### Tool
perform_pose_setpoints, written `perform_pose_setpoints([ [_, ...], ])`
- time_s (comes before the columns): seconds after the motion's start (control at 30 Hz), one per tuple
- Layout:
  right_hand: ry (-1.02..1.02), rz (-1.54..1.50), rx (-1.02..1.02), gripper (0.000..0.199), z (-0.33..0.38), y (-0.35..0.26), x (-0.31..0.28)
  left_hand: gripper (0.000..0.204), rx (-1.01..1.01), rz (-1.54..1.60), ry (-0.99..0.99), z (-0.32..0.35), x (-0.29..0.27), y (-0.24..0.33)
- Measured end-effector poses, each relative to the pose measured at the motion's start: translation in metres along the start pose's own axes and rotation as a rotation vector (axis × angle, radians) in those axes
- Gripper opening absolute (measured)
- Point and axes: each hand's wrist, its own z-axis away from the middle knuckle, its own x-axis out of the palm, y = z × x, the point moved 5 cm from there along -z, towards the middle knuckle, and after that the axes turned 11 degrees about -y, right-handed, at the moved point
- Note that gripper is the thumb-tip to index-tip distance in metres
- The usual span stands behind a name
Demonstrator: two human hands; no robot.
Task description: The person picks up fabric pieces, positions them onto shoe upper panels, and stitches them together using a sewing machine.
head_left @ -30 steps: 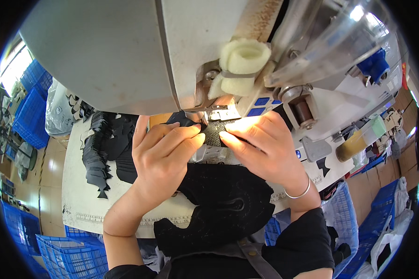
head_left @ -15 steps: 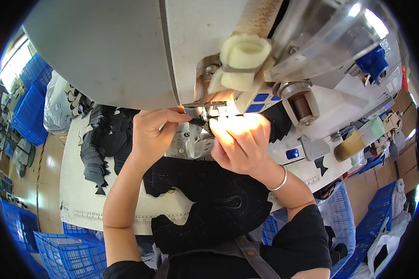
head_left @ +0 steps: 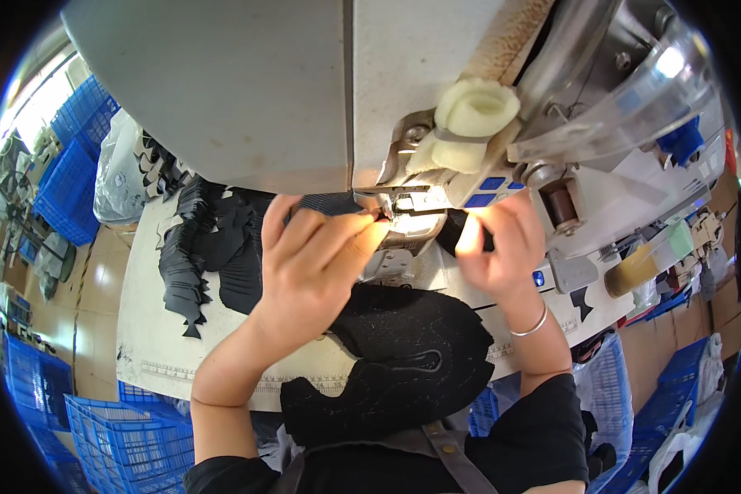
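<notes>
Left hand (head_left: 309, 263) is closed in a pinch, fingertips (head_left: 369, 233) pressed onto the black fabric piece (head_left: 329, 204) right at the presser foot (head_left: 391, 216). Only a narrow strip of that piece shows, just beyond the knuckles and under the machine head (head_left: 247, 90).

Right hand (head_left: 498, 247) sits on the other side of the foot, fingers curled in a pinch on dark material (head_left: 451, 235) at the lit plate (head_left: 416, 224). Can't tell whether that is the same piece or a second one; glare hides the edge.

Key relation: the work lies directly ahead of both sets of fingertips, between the hands. The visible strip's long axis runs left-right, roughly along the line joining the two hands. The left fingertips touch the foot zone; the right ones are just beside it, so the left hand is nearer.

Below both wrists, toward the body: a large black upper (head_left: 412, 354) hanging off the table (head_left: 152, 346) edge, touching neither hand. Stack of black cut pieces (head_left: 193, 263) lies outboard of the left hand, well apart.
</notes>
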Motion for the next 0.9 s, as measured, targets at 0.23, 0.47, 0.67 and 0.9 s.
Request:
perform_pose_setpoints([
  [0.23,-0.476,-0.273,0.387,0.041,-0.001,0.068,0.046,0.026,-0.018,0.287,0.101,-0.001,0.006,-0.024],
  [0.47,-0.618,-0.399,0.231,0.07,0.031,0.096,0.101,0.015,0.013,0.254,0.13,0.003,0.005,-0.02],
  [0.67,-0.452,-0.196,0.191,0.019,0.045,0.101,0.101,0.016,0.014,0.283,0.138,0.004,0.002,-0.024],
  [0.9,-0.586,-0.327,0.287,0.055,0.056,0.129,0.118,0.014,0.039,0.268,0.143,0.003,0.009,-0.025],
])
